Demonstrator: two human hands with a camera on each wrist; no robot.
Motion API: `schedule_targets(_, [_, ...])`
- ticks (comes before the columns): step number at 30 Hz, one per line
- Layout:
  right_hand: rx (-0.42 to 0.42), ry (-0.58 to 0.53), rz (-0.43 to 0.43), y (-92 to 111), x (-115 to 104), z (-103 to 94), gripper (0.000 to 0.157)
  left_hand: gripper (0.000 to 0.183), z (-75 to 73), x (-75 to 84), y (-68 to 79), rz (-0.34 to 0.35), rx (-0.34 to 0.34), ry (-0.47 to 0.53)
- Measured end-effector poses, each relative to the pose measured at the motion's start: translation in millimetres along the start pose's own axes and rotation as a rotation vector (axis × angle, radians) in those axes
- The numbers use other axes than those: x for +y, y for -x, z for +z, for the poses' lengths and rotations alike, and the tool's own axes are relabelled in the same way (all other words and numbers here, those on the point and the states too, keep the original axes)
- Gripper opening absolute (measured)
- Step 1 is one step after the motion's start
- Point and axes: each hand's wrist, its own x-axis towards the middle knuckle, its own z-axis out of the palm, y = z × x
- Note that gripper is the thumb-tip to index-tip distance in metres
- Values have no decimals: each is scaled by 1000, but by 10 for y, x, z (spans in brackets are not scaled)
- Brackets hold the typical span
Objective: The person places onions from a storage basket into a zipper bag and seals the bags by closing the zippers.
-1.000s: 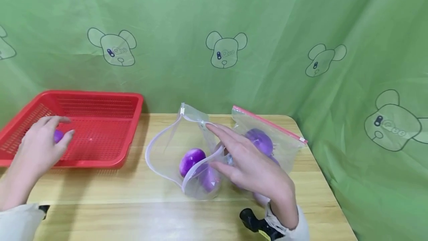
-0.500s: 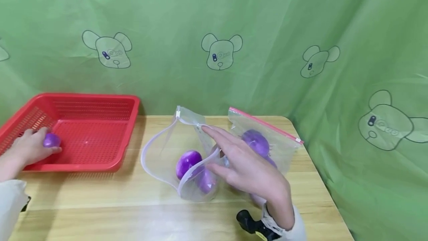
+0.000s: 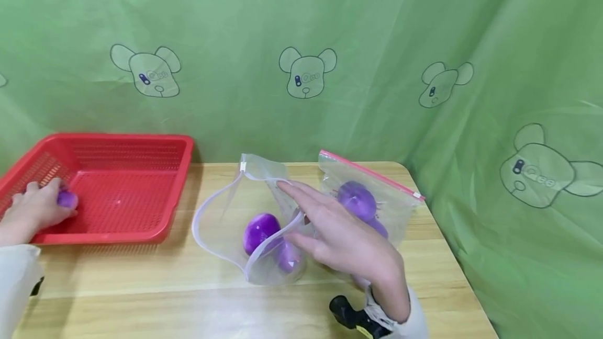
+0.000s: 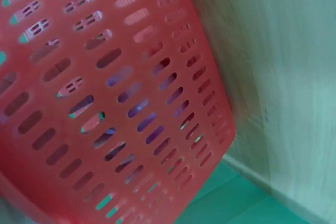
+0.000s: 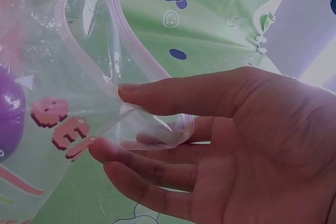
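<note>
In the head view my left hand [image 3: 35, 211] reaches into the left end of the red plastic basket [image 3: 171, 208]. Its fingers and thumb hold a glossy purple ball-shaped thing [image 3: 68, 199]. Through the basket's slotted wall [image 4: 157, 90], the left wrist view shows bits of purple. My right hand [image 3: 346, 232] has a corner of a clear zip bag's mouth [image 5: 128, 30] between thumb and fingers. That bag lies with its mouth spread towards the left. Inside are a purple round thing [image 3: 260, 232] with a pale patch and another purple one [image 3: 288, 256], seen through the film.
Behind my right hand lies a second clear bag with a pink zip strip [image 3: 372, 174], holding purple round things [image 3: 356, 200]. A wooden table [image 3: 141, 292] carries everything. A green curtain [image 3: 235, 93] with bear drawings hangs behind and on the right.
My left hand has lowered into the left end of the basket and taken hold of the purple ball-shaped thing. My right hand keeps its place at the bag; the view shifts slightly.
</note>
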Motion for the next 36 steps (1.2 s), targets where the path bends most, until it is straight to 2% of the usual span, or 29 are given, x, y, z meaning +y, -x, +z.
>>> schedule_targets(5, [-19,-11,18,-1,-7,-8,73,57,-5,-33,20,70,52,10])
schedule_targets(13, [-23,-14,25,-2,-6,-18,73,61,-74,31,136,33,45,52])
schedule_targets(25, [-25,-21,30,18,7,-17,73,58,-16,77,153,105,100,46])
schedule_targets(30, [-29,-23,31,23,8,-22,73,61,-15,239,185,160,161,39])
schedule_targets(36, [-22,-24,30,38,16,-27,73,58,-32,585,265,215,270,75])
